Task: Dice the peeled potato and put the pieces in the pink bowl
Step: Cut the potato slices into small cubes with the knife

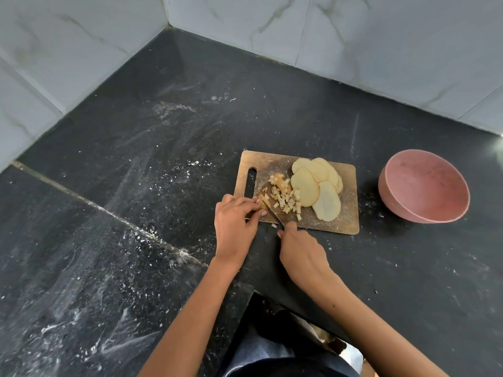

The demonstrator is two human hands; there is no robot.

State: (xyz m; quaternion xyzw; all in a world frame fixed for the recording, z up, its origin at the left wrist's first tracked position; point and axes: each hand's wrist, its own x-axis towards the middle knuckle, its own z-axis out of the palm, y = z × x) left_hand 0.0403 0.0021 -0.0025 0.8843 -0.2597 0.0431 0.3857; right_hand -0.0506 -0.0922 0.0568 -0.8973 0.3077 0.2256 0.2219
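mostly sliced now: potato slices (317, 183), pale yellow ovals with thin brownish edges, lie fanned and overlapping on the right half of the wooden cutting board (345, 224). their run trends from the board's far middle toward its near right. small diced pieces (285, 198), creamy with some tan faces, are heaped left of the slices, and one stray bit lies off the near edge. the knife (275, 215) points away and left, its blade across the board's near edge. right hand (302, 253), grip closed round the knife handle. left hand (235, 220), fingertips pinching a potato strip (262, 201) beside the blade. pink bowl (424, 186) sits on the dark surface (136, 186) just right of the board, tilted toward the camera.
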